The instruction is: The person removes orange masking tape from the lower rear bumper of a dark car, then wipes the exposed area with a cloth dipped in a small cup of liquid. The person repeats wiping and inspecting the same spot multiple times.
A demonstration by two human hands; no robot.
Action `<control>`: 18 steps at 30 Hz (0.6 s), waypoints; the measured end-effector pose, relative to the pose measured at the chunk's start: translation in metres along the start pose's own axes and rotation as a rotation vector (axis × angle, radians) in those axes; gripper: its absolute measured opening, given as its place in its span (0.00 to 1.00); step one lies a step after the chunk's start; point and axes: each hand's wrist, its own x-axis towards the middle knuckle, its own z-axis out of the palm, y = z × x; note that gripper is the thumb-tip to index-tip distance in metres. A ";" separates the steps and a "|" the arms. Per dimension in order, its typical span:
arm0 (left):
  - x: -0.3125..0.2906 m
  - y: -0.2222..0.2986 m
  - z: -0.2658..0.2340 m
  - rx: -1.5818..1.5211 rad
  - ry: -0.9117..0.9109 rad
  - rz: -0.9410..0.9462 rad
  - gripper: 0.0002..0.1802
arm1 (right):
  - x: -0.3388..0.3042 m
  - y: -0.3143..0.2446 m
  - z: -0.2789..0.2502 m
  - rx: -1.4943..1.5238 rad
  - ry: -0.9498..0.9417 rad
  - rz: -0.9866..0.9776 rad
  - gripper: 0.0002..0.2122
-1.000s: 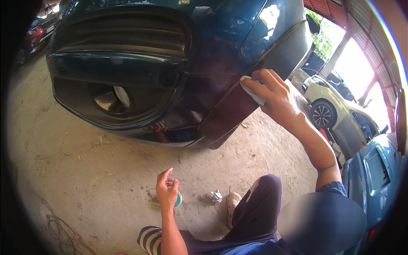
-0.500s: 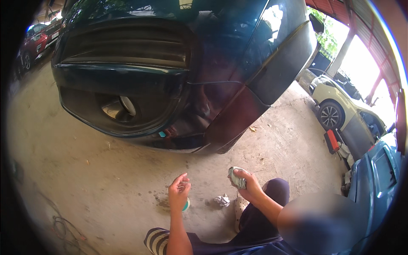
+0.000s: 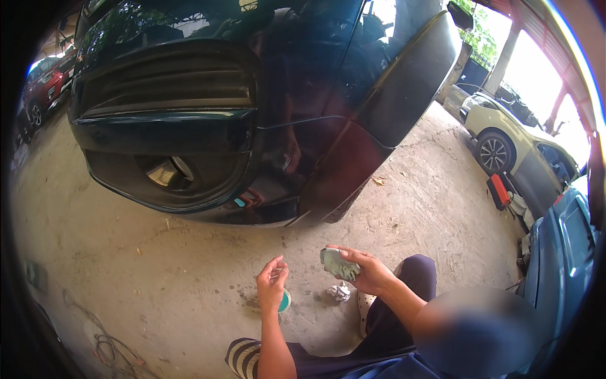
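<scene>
My right hand [image 3: 369, 271] is closed round a flat, grey-green creased pad [image 3: 338, 263], its thumb over the top; whether it is folded cloth or clay I cannot tell. To its left, my left hand [image 3: 273, 282] is raised with loosely bent fingers, and nothing shows in them. Partly hidden behind that wrist, a small round tub with teal contents [image 3: 286, 302] stands on the floor. Between my hands and lower down lies a crumpled whitish wad [image 3: 339, 292]. Ahead is the corner of a dark green car bumper [image 3: 278, 183], with a dull reddish patch low on its side.
Close by my right leg sits a blue vehicle part [image 3: 565, 246]. Farther right are a red box [image 3: 499, 191] and a pale car [image 3: 505, 136]. A cable [image 3: 110, 347] coils on the concrete floor [image 3: 170, 271] at lower left. A red car [image 3: 44, 88] is parked far left.
My right hand has turned and moved left, bringing the pad's flat face into view. My left hand stays raised, slightly farther right. The whole view has shifted a little.
</scene>
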 end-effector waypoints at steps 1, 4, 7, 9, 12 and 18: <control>0.000 0.001 0.000 -0.050 -0.019 -0.004 0.21 | 0.000 0.001 0.000 0.019 -0.063 -0.048 0.25; -0.002 0.006 0.004 -0.215 -0.118 -0.014 0.20 | 0.006 0.011 0.003 -0.216 0.017 -0.121 0.22; -0.008 0.013 0.012 -0.346 -0.249 -0.026 0.18 | 0.014 0.027 0.003 -0.721 0.120 -0.222 0.21; -0.013 0.015 0.017 -0.355 -0.279 -0.023 0.18 | 0.017 0.038 0.002 -0.673 0.105 -0.148 0.23; -0.016 0.016 0.018 -0.291 -0.303 -0.070 0.18 | 0.022 0.054 0.001 -0.604 0.155 -0.097 0.24; -0.012 0.014 0.010 -0.386 -0.259 0.052 0.13 | 0.023 0.057 -0.006 -0.507 0.138 -0.046 0.23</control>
